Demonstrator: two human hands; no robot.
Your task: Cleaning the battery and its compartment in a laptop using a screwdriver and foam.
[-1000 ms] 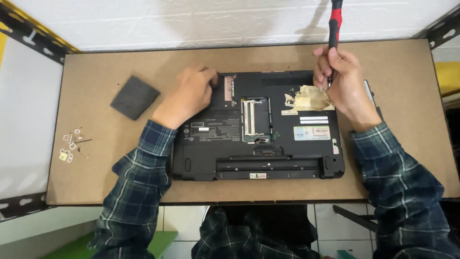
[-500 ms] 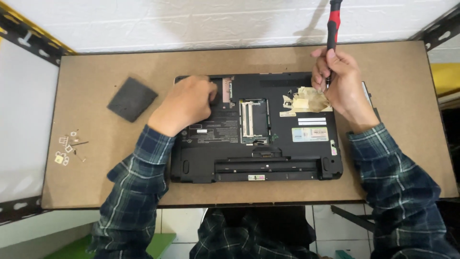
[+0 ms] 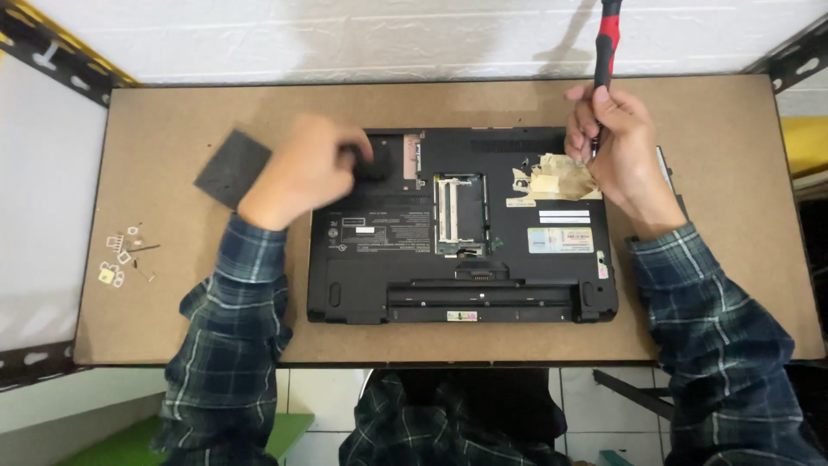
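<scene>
Screws and small metal bits lie loose at the bench's far left edge, well apart from the work. Dark square cover panel rests flat just left of the laptop. Left hand is curled over the upturned laptop's upper left corner, fingers closed on a small dark part at the open bay. Memory slot sits exposed mid-chassis; crumpled tan tape beside it. Right hand is clenched round a red-and-black screwdriver, held upright, tip hidden behind the fingers at the upper right corner. Judgement: disassembly of the underside, part removal in hand. Next move likely calls for a steady lift clear of the bay, with the chassis kept from sliding.
</scene>
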